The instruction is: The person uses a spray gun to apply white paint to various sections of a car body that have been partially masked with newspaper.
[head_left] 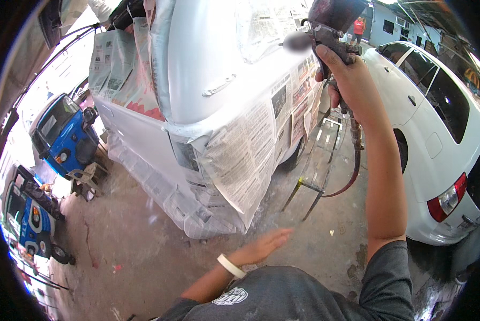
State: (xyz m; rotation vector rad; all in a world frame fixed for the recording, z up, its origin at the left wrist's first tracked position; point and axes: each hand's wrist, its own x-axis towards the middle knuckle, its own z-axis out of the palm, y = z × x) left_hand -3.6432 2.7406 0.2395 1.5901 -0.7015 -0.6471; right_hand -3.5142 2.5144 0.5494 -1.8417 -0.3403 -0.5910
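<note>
Raised at the upper right, my right hand (349,75) is closed round a paint spray gun (325,35) with a dark cup on top. From the gun's handle a reddish hose (355,155) hangs down and curves left. The gun's front end faces the corner of a white vehicle body (202,64), apart from its surface. Newspaper sheets (245,155) and thin plastic film cover the vehicle's lower side and an opening at the left. My left hand (264,246) is low in front of me, fingers stretched out, holding nothing. A pale band circles that wrist.
Beside the masked vehicle stands a metal-framed stand (316,184), with the hose passing near it. A white car (432,123) is parked close on my right. Two blue small vehicles, one farther (63,134) and one nearer (31,219), are at left, near a chair (90,175). A person in red (359,28) stands far back.
</note>
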